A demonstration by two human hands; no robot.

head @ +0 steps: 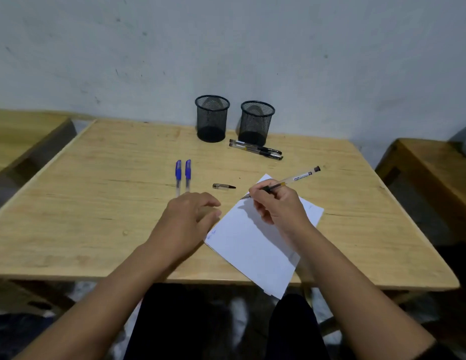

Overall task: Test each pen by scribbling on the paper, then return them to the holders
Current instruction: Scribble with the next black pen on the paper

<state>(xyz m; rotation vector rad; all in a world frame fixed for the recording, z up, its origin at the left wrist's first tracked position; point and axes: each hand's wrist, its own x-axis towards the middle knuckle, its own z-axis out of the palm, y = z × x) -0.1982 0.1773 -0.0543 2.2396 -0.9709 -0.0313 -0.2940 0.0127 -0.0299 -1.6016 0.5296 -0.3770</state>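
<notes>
On the wooden table point(96, 178) both holders point(212, 118) stand empty — right hand point(276, 203) grips a black pen point(291, 181) over the paper point(252, 245), left hand point(186, 216) relaxed; four pens wait.

Wooden table point(96, 203) bears two holders point(212, 118), four pens point(255, 149), cap point(223, 186), paper point(252, 242)

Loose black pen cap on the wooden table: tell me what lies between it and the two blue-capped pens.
Head view: only bare wooden table separates the loose black pen cap from the two blue-capped pens.
</notes>
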